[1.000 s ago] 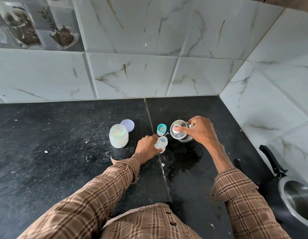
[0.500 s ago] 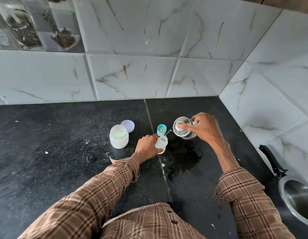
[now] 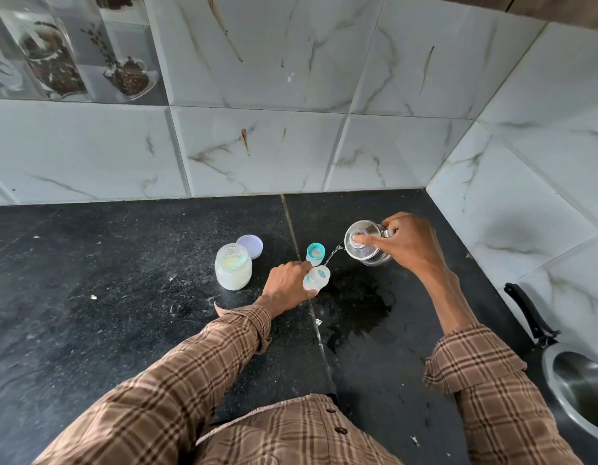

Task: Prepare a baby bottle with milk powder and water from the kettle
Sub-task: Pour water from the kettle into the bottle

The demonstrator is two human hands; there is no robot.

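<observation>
The right hand (image 3: 411, 245) grips the small shiny steel kettle (image 3: 366, 243), now tipped further, spout leftward, water streaming. The left hand (image 3: 287, 285) wraps the upright clear baby bottle (image 3: 317, 278) on the black counter (image 3: 123, 297).

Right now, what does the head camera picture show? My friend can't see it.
A right hand tips a small glass kettle, pouring water into a clear baby bottle held by the left hand on a black stone counter. Nearby stand an open jar of white milk powder and a teal bottle cap.
</observation>
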